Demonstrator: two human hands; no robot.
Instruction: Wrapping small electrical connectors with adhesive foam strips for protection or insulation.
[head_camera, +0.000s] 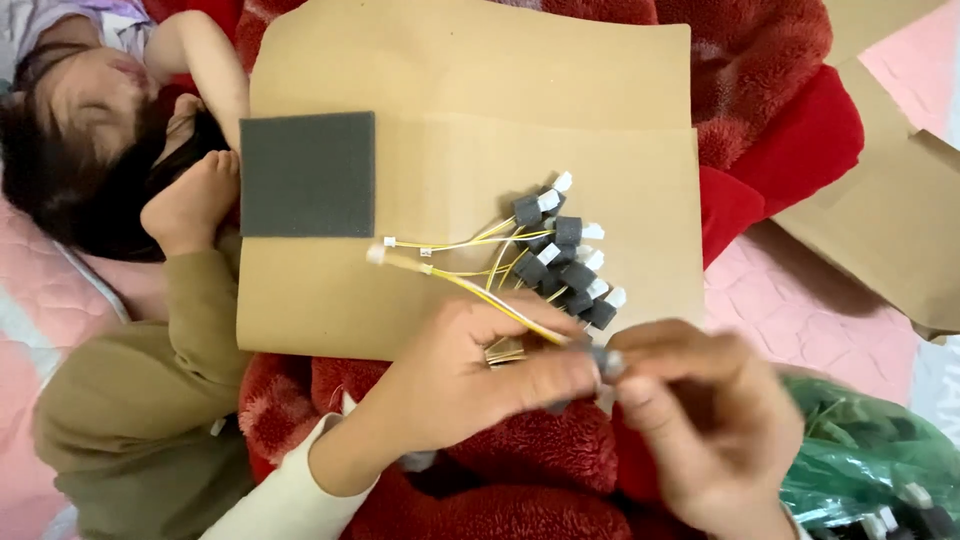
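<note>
Two hands meeting, left hand (470, 365) pinching one yellow wire (490, 300), right hand (715, 420) gripping its grey cube (606, 362), seven capped cubes (565, 260) on cardboard (420, 200), one foam square (307, 174)

Right hand (700, 420) motion-blurred; small grey piece (607, 362) at fingertips indistinct; green bag (860, 460) cut by edge.

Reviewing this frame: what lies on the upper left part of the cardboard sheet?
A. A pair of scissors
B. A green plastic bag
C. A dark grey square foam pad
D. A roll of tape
C: a dark grey square foam pad lies flat on the upper left of the cardboard sheet, apart from the bundle of yellow-wired connectors that the left hand grips beside the right hand.
</note>
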